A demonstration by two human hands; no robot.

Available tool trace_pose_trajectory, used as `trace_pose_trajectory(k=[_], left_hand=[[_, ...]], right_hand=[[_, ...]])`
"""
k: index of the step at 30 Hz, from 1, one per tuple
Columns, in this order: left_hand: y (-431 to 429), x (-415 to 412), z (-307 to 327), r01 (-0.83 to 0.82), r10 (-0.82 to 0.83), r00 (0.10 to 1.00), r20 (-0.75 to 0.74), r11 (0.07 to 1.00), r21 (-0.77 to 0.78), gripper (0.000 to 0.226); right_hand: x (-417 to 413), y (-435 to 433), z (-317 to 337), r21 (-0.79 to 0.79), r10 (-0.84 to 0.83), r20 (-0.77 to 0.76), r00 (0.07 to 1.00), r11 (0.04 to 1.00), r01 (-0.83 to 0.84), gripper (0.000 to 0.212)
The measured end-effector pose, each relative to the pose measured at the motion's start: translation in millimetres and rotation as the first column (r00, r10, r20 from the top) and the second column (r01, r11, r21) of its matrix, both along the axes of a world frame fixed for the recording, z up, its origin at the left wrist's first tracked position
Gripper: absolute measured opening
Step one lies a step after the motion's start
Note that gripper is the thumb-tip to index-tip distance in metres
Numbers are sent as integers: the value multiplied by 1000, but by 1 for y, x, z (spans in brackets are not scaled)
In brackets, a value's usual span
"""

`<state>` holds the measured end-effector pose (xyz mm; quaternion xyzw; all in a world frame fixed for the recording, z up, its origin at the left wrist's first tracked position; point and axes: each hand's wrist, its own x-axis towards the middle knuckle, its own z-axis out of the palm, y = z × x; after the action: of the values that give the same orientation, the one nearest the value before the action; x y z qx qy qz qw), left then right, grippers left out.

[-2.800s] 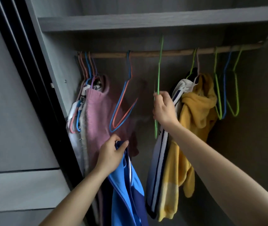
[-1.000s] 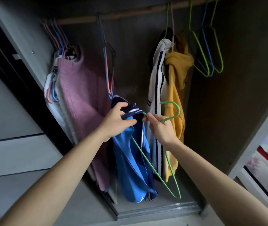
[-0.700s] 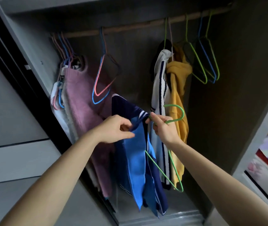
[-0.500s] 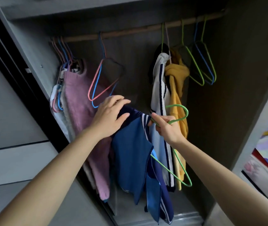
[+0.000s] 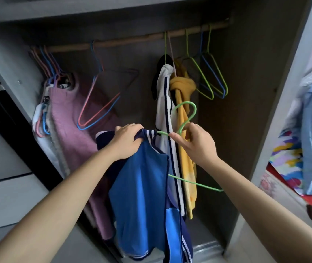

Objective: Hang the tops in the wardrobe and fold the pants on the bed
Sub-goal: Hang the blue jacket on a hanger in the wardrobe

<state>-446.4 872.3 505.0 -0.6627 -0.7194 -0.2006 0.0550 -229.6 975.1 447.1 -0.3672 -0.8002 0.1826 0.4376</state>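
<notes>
Blue top hangs in front of the open wardrobe, below the rail, its striped navy collar bunched in the curled fingers of the left hand. Just beside it, the right hand pinches the neck of a green hanger, 1 wire arm reaching into the collar. The hands are near but apart.

The blue top hides one arm of the green hanger.

Place: home bedroom | wardrobe rail, wire hangers above left hand | patterned bedding beyond right hand
</notes>
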Motion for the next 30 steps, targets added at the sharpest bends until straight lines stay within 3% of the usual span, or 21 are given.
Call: trace_pose_trajectory(k=[3,5,8,12,14,16,17,20,25,30], left_hand=[[-2,1,1,-125,112,973,202,991,50,12],[-1,-3,1,-157,146,932,332,988,9,32],[1,-5,-7,-253,251,921,298,967,-34,68],[6,-9,-15,-351,338,928,155,934,67,42],[6,-10,-15,-338,318,930,182,937,92,28],[4,-10,-14,-342,308,923,229,931,126,21],[3,-10,-14,-344,304,921,245,928,142,19],[3,-2,-7,-320,275,932,234,930,182,17],[1,15,13,-278,219,948,232,923,265,16],[0,23,40,-278,201,948,248,900,336,15]], right_hand=[[6,4,-22,83,-74,99,992,994,65,41],[10,7,-38,96,-66,185,980,994,49,45],[15,11,-50,117,-120,154,981,988,103,38],[12,3,-61,191,-249,112,962,955,225,33],[13,-4,-68,292,-318,70,945,913,286,30],[11,-8,-76,380,-274,54,960,895,234,20],[9,-11,-80,367,-198,95,976,918,151,15],[0,-17,-93,134,19,276,961,989,-58,15],[-21,-18,-114,-15,115,456,882,993,-121,35],[-41,-16,-135,-192,191,582,790,977,-95,75]])
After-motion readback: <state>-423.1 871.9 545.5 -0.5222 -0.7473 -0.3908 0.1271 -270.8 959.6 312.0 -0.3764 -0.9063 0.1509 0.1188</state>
